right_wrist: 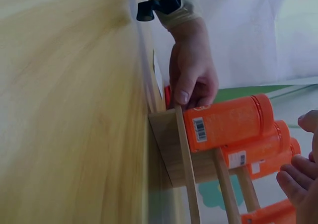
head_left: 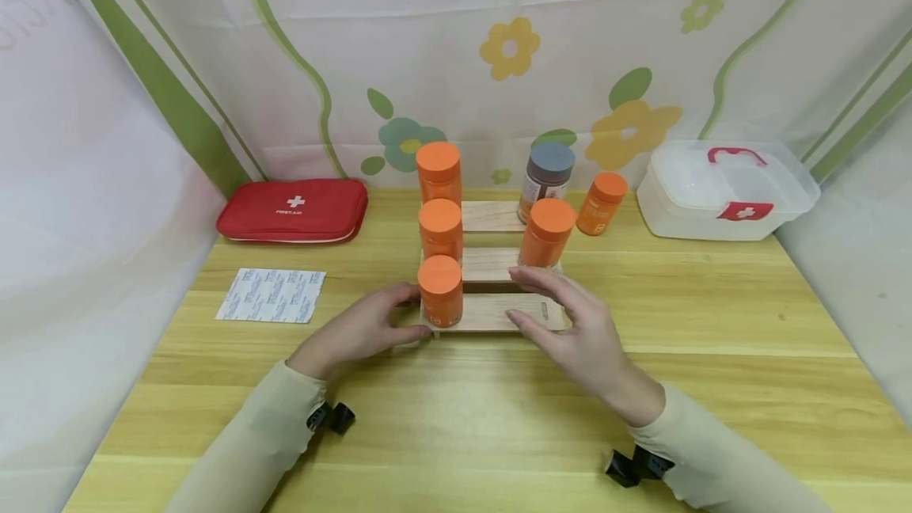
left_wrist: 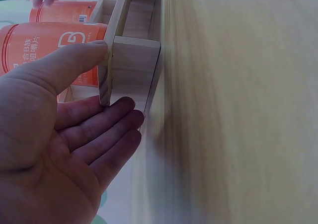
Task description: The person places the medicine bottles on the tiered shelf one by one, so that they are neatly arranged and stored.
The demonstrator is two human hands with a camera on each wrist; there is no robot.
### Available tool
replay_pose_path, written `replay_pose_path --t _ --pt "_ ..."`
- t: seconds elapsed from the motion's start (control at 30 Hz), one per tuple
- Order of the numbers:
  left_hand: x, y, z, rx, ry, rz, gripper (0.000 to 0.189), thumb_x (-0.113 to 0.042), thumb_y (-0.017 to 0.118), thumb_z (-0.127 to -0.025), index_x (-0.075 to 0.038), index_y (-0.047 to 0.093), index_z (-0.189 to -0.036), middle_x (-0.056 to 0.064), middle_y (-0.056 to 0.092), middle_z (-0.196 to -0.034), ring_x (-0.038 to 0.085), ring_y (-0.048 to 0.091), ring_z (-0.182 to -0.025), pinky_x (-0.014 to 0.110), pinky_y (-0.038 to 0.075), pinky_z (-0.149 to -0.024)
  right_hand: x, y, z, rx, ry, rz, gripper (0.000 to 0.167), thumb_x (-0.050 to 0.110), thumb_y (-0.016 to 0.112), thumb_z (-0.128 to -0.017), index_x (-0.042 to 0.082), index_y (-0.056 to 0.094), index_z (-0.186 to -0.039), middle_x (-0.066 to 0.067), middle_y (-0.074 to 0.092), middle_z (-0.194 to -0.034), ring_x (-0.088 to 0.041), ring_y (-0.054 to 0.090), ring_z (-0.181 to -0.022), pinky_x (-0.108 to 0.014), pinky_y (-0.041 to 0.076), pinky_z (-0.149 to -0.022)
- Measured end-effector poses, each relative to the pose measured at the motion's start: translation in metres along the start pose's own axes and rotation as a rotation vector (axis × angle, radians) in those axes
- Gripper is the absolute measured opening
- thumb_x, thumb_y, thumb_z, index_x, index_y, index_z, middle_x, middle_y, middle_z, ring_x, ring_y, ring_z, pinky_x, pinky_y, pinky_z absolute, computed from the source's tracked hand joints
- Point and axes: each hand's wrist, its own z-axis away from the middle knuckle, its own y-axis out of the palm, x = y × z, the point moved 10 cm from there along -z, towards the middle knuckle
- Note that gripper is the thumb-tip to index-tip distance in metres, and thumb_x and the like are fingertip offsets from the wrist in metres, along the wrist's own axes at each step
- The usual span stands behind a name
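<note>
A three-tier wooden rack [head_left: 492,313] stands on the table with orange-lidded bottles on its steps. My left hand [head_left: 366,327] holds the left end of the lowest step, thumb at the front corner and fingertips against the side panel [left_wrist: 134,67]. Right beside it stands the front orange bottle [head_left: 440,291]. Behind that, the left ends of the upper steps carry a middle bottle [head_left: 440,228] and a back bottle [head_left: 438,172]. My right hand [head_left: 577,331], thumb and fingers apart and holding nothing, hovers over the lowest step's right end, below another orange bottle [head_left: 547,232].
A grey-lidded bottle [head_left: 547,180] stands on the top step's right end. Beside the rack is a smaller orange bottle [head_left: 602,204], then a white first-aid box [head_left: 720,196]. To the left lie a red first-aid pouch [head_left: 292,212] and a printed white sheet [head_left: 272,295].
</note>
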Motion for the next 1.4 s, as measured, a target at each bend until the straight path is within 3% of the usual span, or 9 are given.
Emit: replay_pose_path --t 0.4,0.53,0.7,0.93,1.07,1.17,1.4 --pt "0.002 -0.001 0.002 0.002 -0.005 -0.001 0.064 -0.037 0.080 -0.099 -0.010 0.059 -0.153 0.008 0.066 -0.150 0.030 0.061 -0.142 0.054 0.047 -0.123 -0.001 -0.057 0.005 -0.134 -0.075 -0.046 0.046 -0.015 0.079 -0.087 -0.018 0.065 -0.131 -0.028 0.072 -0.131 -0.020 0.073 -0.126 -0.029 0.059 -0.107" --pt "0.004 -0.001 0.002 0.006 -0.026 -0.001 0.066 -0.039 0.080 -0.099 -0.010 0.059 -0.153 0.008 0.066 -0.151 0.031 0.060 -0.143 0.055 0.047 -0.124 -0.007 -0.069 0.007 -0.165 -0.061 -0.018 0.049 -0.023 0.076 -0.083 -0.019 0.065 -0.130 -0.028 0.073 -0.130 -0.020 0.073 -0.125 -0.028 0.060 -0.106" --pt "0.006 0.000 0.003 0.009 -0.049 -0.001 0.067 -0.040 0.080 -0.098 -0.010 0.058 -0.154 0.009 0.064 -0.152 0.031 0.058 -0.144 0.055 0.046 -0.125 -0.025 -0.082 0.007 -0.205 0.072 0.083 0.058 -0.027 0.075 -0.080 -0.010 0.067 -0.135 -0.025 0.073 -0.133 -0.011 0.072 -0.124 -0.022 0.057 -0.108" --pt "0.006 0.000 0.002 0.005 -0.040 -0.002 0.066 -0.040 0.081 -0.098 -0.011 0.059 -0.154 0.008 0.065 -0.152 0.031 0.059 -0.144 0.055 0.046 -0.124 -0.070 -0.097 0.010 -0.214 0.366 0.191 0.053 0.000 0.078 -0.097 0.000 0.062 -0.148 -0.021 0.067 -0.147 0.005 0.064 -0.129 -0.010 0.049 -0.111" --pt "0.005 0.000 0.002 0.006 -0.035 -0.001 0.066 -0.040 0.081 -0.098 -0.011 0.059 -0.154 0.008 0.065 -0.151 0.031 0.059 -0.144 0.055 0.046 -0.124 -0.097 -0.105 0.011 -0.196 0.487 0.232 0.056 0.016 0.077 -0.102 0.004 0.058 -0.153 -0.016 0.063 -0.154 -0.016 0.065 -0.138 -0.011 0.048 -0.112" --pt "0.004 0.000 0.002 0.006 -0.032 -0.002 0.066 -0.039 0.081 -0.098 -0.011 0.059 -0.154 0.008 0.065 -0.151 0.031 0.059 -0.143 0.055 0.046 -0.124 -0.112 -0.110 0.010 -0.189 0.545 0.247 0.059 0.024 0.075 -0.104 0.005 0.055 -0.156 -0.014 0.061 -0.157 -0.036 0.062 -0.141 -0.018 0.049 -0.116" --pt "0.001 0.000 0.001 0.006 -0.005 -0.005 0.064 -0.037 0.081 -0.098 -0.011 0.059 -0.153 0.008 0.066 -0.150 0.030 0.060 -0.143 0.054 0.047 -0.124 -0.145 -0.120 0.006 -0.219 0.628 0.214 0.064 0.031 0.073 -0.105 0.004 0.051 -0.159 -0.016 0.057 -0.160 -0.036 0.058 -0.147 -0.040 0.049 -0.122"
